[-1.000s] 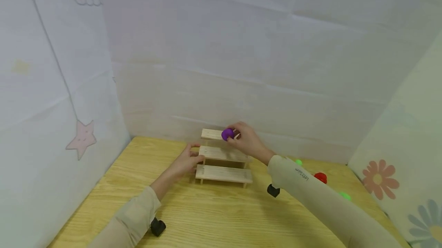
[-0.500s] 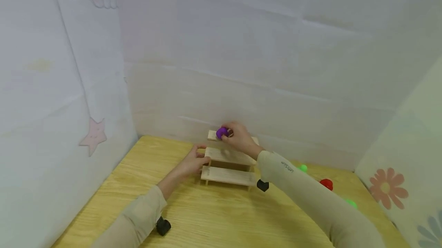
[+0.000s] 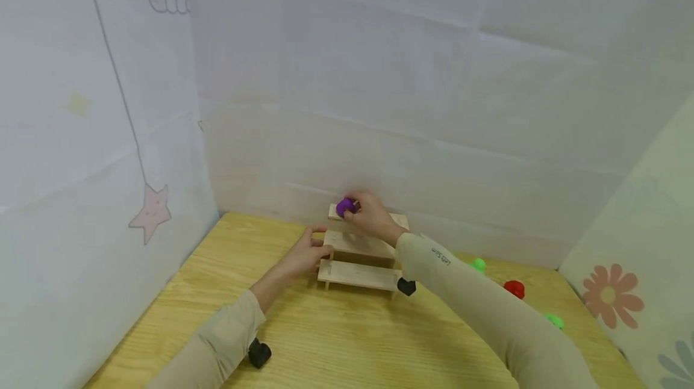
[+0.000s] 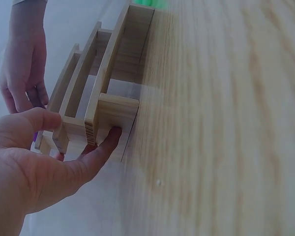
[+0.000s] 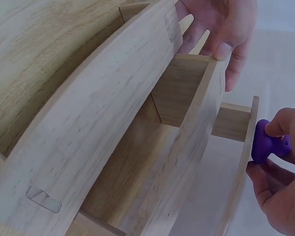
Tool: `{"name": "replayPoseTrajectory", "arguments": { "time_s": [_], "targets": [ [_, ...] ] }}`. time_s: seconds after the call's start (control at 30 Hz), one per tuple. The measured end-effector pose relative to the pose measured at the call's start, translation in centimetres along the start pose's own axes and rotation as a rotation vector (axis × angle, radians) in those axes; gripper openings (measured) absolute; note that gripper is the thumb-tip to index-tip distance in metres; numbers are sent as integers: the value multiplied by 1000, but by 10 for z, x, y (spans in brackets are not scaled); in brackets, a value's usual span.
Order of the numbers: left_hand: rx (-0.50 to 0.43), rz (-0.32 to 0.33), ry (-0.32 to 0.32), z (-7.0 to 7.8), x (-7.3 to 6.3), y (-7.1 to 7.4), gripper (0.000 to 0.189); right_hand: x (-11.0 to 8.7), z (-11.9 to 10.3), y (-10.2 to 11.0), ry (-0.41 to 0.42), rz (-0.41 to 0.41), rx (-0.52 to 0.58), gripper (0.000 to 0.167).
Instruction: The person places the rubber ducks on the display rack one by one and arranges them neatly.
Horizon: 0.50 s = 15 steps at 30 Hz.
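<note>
A small purple toy [image 5: 265, 142] with a wide base and a dark eye-like dot is pinched in my right hand [image 3: 371, 215]. In the right wrist view its base is right at the surface of the top shelf, near the left end. The three-tier wooden stand [image 3: 360, 273] stands against the back wall, its steps rising away from me. My left hand [image 3: 303, 253] holds the stand's left end. In the left wrist view one digit touches the middle shelf's edge and a finger [image 4: 105, 145] lies against the lowest step's side.
To the right on the wooden table [image 3: 347, 341] lie a green object [image 3: 478, 265], a red one [image 3: 514, 289] and another green one [image 3: 554, 320], partly behind my right sleeve [image 3: 477, 292]. White sheets with drawings wall the back and sides.
My right hand has carried the purple toy left along the top shelf and down to its surface. My left hand stays at the stand's end. The head view has shifted slightly.
</note>
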<state>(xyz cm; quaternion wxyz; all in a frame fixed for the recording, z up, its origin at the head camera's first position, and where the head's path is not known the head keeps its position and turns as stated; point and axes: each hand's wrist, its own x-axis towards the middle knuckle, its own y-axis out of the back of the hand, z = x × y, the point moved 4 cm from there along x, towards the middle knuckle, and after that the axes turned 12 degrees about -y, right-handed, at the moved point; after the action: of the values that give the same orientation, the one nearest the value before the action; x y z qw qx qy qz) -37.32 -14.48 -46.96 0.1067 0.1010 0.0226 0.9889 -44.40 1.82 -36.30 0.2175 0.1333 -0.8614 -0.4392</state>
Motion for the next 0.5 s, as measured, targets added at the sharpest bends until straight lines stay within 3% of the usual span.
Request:
{"name": "replayPoseTrajectory", "arguments": {
  "time_s": [0.5],
  "targets": [
    [10,-23,2,-5,3,0,65,-1,9,-6,-15,29,-72,28]
  ]
}}
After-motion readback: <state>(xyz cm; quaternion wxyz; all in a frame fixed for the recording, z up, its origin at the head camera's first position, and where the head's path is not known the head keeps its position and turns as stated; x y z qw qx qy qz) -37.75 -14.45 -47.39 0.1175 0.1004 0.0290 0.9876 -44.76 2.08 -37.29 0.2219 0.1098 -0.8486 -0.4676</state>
